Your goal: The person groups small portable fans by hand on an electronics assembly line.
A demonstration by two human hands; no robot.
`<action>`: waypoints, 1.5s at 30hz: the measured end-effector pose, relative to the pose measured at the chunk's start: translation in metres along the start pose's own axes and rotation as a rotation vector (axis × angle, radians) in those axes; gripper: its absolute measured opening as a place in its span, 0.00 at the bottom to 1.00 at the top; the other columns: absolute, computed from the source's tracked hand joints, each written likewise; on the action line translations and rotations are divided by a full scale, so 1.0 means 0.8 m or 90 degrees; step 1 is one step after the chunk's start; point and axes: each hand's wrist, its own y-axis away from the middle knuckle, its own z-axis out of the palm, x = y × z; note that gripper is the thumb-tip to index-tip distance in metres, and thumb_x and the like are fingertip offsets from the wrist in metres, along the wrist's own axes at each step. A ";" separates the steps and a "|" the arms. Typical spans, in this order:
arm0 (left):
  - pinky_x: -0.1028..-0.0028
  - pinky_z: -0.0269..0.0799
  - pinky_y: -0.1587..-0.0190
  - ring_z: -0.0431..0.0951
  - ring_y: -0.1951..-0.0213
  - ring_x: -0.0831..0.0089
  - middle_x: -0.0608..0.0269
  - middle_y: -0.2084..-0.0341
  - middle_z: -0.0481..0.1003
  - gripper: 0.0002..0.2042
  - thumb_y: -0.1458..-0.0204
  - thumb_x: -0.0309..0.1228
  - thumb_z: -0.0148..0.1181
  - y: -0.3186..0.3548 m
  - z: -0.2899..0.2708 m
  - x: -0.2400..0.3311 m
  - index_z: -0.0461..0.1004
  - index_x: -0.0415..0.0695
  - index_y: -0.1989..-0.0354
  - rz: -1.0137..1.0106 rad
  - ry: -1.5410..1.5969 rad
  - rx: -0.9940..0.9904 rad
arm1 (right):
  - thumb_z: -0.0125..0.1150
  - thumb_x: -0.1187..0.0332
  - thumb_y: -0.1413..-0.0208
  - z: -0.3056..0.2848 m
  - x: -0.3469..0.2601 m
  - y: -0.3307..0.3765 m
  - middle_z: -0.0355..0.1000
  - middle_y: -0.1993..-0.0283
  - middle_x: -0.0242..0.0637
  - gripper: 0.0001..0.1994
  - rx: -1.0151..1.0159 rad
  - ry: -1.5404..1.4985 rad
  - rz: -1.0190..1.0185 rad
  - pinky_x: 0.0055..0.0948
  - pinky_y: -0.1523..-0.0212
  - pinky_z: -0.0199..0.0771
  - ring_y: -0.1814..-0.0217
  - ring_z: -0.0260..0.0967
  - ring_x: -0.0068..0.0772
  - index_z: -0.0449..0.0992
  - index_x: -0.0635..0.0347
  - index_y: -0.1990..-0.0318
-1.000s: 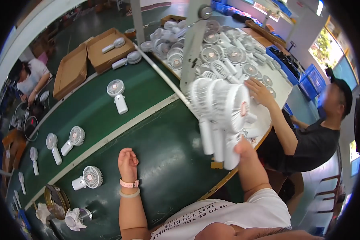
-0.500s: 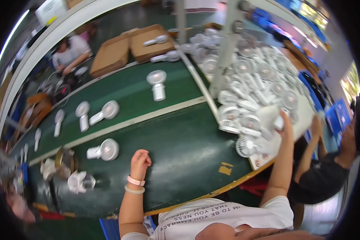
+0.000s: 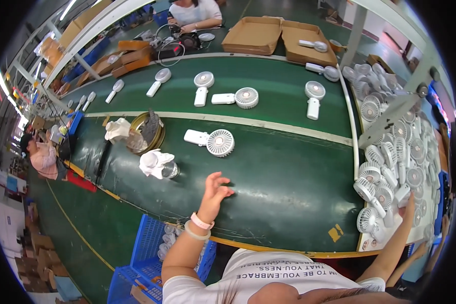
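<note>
My left hand, with two bracelets at the wrist, hovers open over the green conveyor belt, fingers spread and holding nothing. The nearest white handheld fan lies flat on the belt a little beyond it. My right arm reaches far to the right, and my right hand rests at the edge of a heap of white fans on a white table. Its fingers are partly hidden among the fans, so its grip is unclear.
More white fans lie along the far belt. A round gold tin and crumpled white cloths sit at the left. Open cardboard boxes stand at the back, and a blue crate is below. A person sits opposite.
One second ago my right hand held a bunch of fans in the air; it has since lowered to the heap on the right. The view has swung left. My left hand stays over the belt.
</note>
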 end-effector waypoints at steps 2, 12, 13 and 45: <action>0.70 0.66 0.53 0.72 0.59 0.66 0.53 0.50 0.59 0.27 0.47 0.32 0.49 -0.002 0.005 0.012 0.46 0.48 0.41 0.051 0.005 -0.037 | 0.45 0.44 0.45 0.013 0.001 0.006 0.71 0.53 0.38 0.26 0.223 0.258 0.070 0.35 0.54 0.68 0.50 0.68 0.37 0.69 0.56 0.49; 0.54 0.54 0.44 0.73 0.61 0.58 0.52 0.47 0.56 0.32 0.48 0.49 0.49 -0.007 0.041 0.102 0.42 0.57 0.38 0.289 0.369 -0.270 | 0.53 0.65 0.44 0.142 -0.063 0.092 0.64 0.45 0.42 0.21 0.234 0.351 -0.566 0.28 0.45 0.60 0.44 0.62 0.35 0.63 0.63 0.44; 0.54 0.54 0.44 0.73 0.61 0.58 0.52 0.47 0.56 0.32 0.48 0.49 0.49 0.002 0.047 0.113 0.42 0.57 0.38 0.281 0.371 -0.269 | 0.52 0.66 0.44 0.207 -0.066 0.137 0.63 0.44 0.42 0.21 0.191 0.348 -0.578 0.28 0.44 0.59 0.43 0.61 0.35 0.62 0.61 0.43; 0.59 0.59 0.57 0.69 0.62 0.62 0.47 0.52 0.59 0.25 0.48 0.40 0.54 -0.001 0.097 0.147 0.53 0.61 0.42 0.338 0.741 -0.441 | 0.53 0.76 0.55 0.744 0.153 0.262 0.55 0.37 0.36 0.21 -0.486 0.778 -0.873 0.50 0.42 0.52 0.36 0.49 0.52 0.69 0.47 0.50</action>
